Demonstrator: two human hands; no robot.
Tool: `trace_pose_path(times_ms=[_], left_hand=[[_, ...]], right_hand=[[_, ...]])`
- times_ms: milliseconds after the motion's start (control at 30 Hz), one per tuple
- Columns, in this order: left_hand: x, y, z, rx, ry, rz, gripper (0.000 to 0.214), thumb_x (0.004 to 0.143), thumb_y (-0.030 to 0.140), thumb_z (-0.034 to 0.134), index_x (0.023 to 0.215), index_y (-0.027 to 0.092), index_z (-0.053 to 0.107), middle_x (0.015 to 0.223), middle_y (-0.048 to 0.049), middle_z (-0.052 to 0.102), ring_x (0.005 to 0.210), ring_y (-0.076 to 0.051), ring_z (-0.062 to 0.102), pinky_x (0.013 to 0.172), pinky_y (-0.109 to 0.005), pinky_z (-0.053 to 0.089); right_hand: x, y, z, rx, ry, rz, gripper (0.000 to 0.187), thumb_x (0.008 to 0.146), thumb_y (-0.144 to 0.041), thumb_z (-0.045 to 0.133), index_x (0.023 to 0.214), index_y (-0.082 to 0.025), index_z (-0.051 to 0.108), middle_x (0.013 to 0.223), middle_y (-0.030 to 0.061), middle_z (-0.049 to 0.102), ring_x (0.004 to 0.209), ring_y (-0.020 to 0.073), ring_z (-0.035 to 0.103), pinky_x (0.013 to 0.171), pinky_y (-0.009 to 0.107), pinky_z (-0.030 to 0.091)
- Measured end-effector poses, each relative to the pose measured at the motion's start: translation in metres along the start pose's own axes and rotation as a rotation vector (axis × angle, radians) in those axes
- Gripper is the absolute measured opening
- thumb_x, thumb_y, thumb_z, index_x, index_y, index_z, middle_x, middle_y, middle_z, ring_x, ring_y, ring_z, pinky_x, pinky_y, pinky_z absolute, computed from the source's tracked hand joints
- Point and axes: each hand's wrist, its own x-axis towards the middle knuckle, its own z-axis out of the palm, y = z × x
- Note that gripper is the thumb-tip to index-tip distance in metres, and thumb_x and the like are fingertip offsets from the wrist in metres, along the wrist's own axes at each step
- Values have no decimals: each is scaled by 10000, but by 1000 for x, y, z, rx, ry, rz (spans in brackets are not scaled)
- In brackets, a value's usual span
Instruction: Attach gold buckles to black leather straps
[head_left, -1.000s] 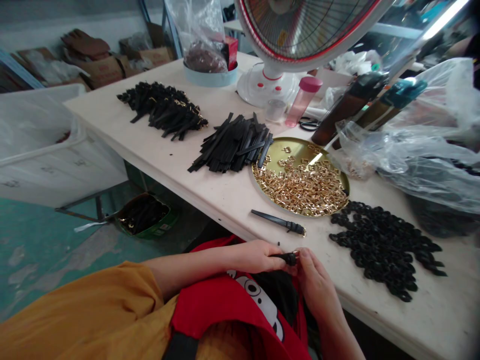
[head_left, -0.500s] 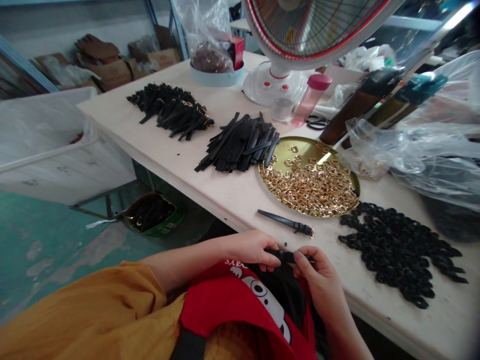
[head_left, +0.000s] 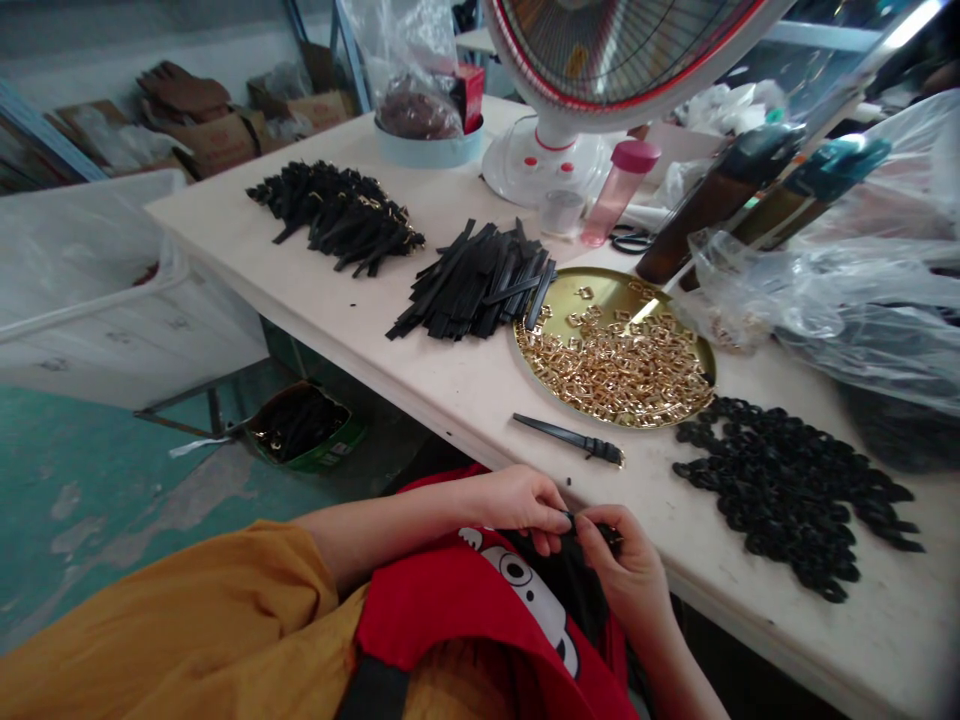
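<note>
Just off the table's front edge, my left hand (head_left: 529,508) and my right hand (head_left: 628,565) meet, both pinching one short black strap (head_left: 610,540). Fingers hide most of it. On the table beyond them lies a tapered black strap (head_left: 564,436) with loops and a gold buckle at its right end. Farther back is a round gold tray (head_left: 561,292) holding many small gold buckles (head_left: 626,370). Black loops (head_left: 787,490) are heaped to the right of my right hand. A pile of plain black straps (head_left: 476,285) touches the tray's left side.
Black straps with gold buckles (head_left: 337,215) are piled at the far left of the table (head_left: 300,300). A fan (head_left: 551,160), pink-capped tube (head_left: 619,195), scissors (head_left: 630,240), dark bottles (head_left: 720,200) and plastic bags (head_left: 862,290) stand behind. A white bin (head_left: 187,310) is left.
My hands have drawn closer together on the strap, and less of it shows between them. The view has shifted slightly; the things on the table lie as before.
</note>
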Motion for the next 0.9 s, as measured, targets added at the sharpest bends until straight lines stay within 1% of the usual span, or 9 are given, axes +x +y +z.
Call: trace_pose_path(times_ms=[100,200,267,367,467,600,667,767,900], left_hand=[[1,1,6,101,48,11,82,756,185,487,759,130,547,578,27,561,505,-71,538,527,-188,428],[0,2,7,239,123,8,148,708,187,479,824,136,556,616,23,565,525,-84,537,488,-176,413],[-3,5,6,402,160,33,196,692,209,470,847,149,575,641,19,578,540,-89,532,485,-171,392],[-8,11,4,745,217,135,225,691,275,484,848,177,612,710,-4,622,617,-121,540,527,-191,374],[-11,14,5,933,235,190,243,715,315,475,865,197,626,778,-26,650,687,-156,554,567,-214,376],[-14,11,9,997,222,205,242,746,313,461,883,206,630,796,-30,659,697,-164,569,583,-221,386],[-16,9,9,1018,223,193,243,753,308,464,899,213,634,799,-31,664,711,-173,579,596,-228,394],[-17,8,7,1028,211,186,237,758,301,471,903,222,640,808,-25,670,728,-174,591,610,-228,401],[-18,9,1,993,164,212,252,770,299,491,961,210,629,875,-35,670,793,-177,598,652,-230,408]], right_hand=[[-3,6,2,-46,16,-21,197,773,-390,522,742,-197,545,561,-17,537,500,135,497,468,247,405],[-2,6,-1,-60,-9,-20,196,787,-384,503,767,-194,547,629,8,582,564,151,536,523,261,434],[2,2,-7,-86,-80,-34,202,806,-375,476,832,-193,561,733,35,622,661,172,571,600,283,454],[8,-10,-18,-245,-241,-125,200,823,-348,455,878,-211,589,861,56,633,818,207,571,717,327,437],[10,-18,-24,-367,-371,-197,179,825,-319,442,832,-216,588,818,53,621,787,209,560,695,330,416],[6,-16,-19,-322,-529,-74,232,859,-334,358,754,-219,530,660,10,590,612,170,544,548,273,389],[3,-14,-15,-292,-581,-41,273,869,-362,337,716,-221,514,641,2,584,604,167,543,542,264,384],[0,-12,-13,-249,-579,-37,290,879,-373,315,755,-218,526,682,6,594,644,167,552,587,265,396],[-2,-8,-10,-285,-486,-48,292,876,-370,320,755,-215,537,672,14,588,632,168,543,578,263,391]])
